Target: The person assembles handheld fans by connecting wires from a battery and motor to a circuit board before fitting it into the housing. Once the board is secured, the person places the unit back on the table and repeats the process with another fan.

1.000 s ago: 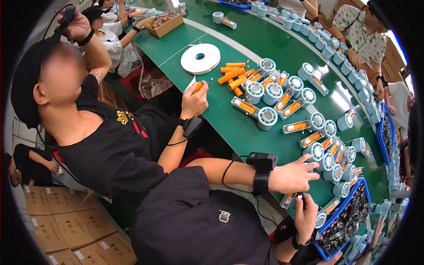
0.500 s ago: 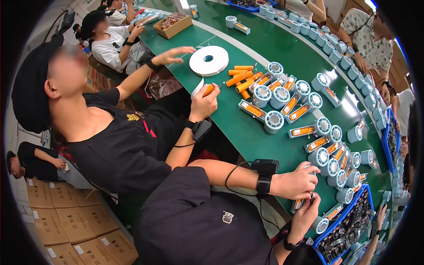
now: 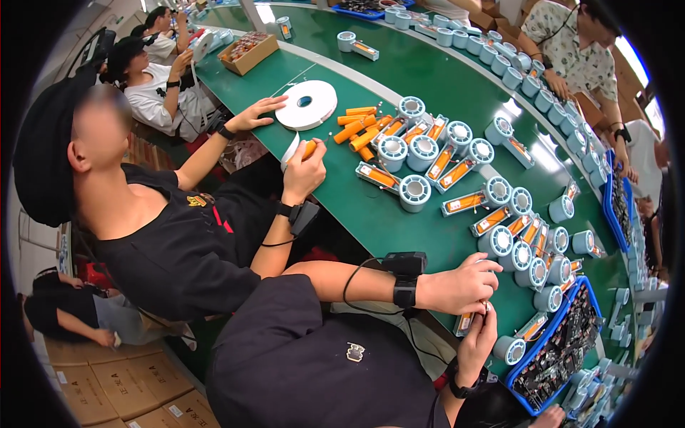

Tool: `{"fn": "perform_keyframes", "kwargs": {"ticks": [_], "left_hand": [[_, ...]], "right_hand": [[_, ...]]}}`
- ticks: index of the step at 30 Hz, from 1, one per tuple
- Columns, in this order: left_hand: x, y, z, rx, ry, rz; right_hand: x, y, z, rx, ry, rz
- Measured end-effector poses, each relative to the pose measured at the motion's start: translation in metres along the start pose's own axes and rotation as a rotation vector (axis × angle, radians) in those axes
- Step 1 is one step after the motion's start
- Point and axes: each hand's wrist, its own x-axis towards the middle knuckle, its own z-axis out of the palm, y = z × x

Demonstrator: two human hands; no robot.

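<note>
My left hand (image 3: 460, 282) is closed, its fingers curled over a light-blue handheld fan housing (image 3: 464, 325). Below the palm, part of the housing's handle shows, with a bit of orange inside; the rest is hidden by my hands. My right hand (image 3: 477, 346) pinches at the same piece from the near side, thumb and fingertips meeting by a small dark part too little to name. Several similar fan housings (image 3: 514, 255) with orange cells in their handles lie just beyond my hands. One more fan housing (image 3: 509, 350) rests to the right of my right hand.
A blue tray (image 3: 546, 329) heaped with dark circuit boards stands to the right. At my left, a co-worker holds an orange cell (image 3: 309, 149) and white tape from a roll (image 3: 305, 103). Loose orange cells (image 3: 354, 127) and a carton (image 3: 250, 55) lie farther along the green table.
The whole view has shifted, so the table appears farther left. My hands keep their hold on the fan housing. The co-worker's left hand has come down to the tape roll's edge.
</note>
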Motion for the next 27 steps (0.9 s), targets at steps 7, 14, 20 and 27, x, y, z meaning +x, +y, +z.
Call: {"fn": "perform_keyframes", "kwargs": {"ticks": [7, 14, 20, 27], "left_hand": [[-0.003, 0.002, -0.003, -0.026, -0.046, 0.014], [0.003, 0.013, -0.007, 0.313, 0.002, 0.105], [0.011, 0.010, -0.039, 0.154, -0.198, -0.010], [0.012, 0.017, -0.034, 0.178, -0.264, -0.045]], "right_hand": [[-0.006, 0.009, -0.006, 0.073, -0.042, 0.033], [0.002, 0.004, -0.006, -0.014, 0.006, -0.038], [0.010, -0.002, -0.009, 0.040, -0.050, -0.015], [0.000, 0.003, -0.006, -0.025, 0.037, -0.051]]}}
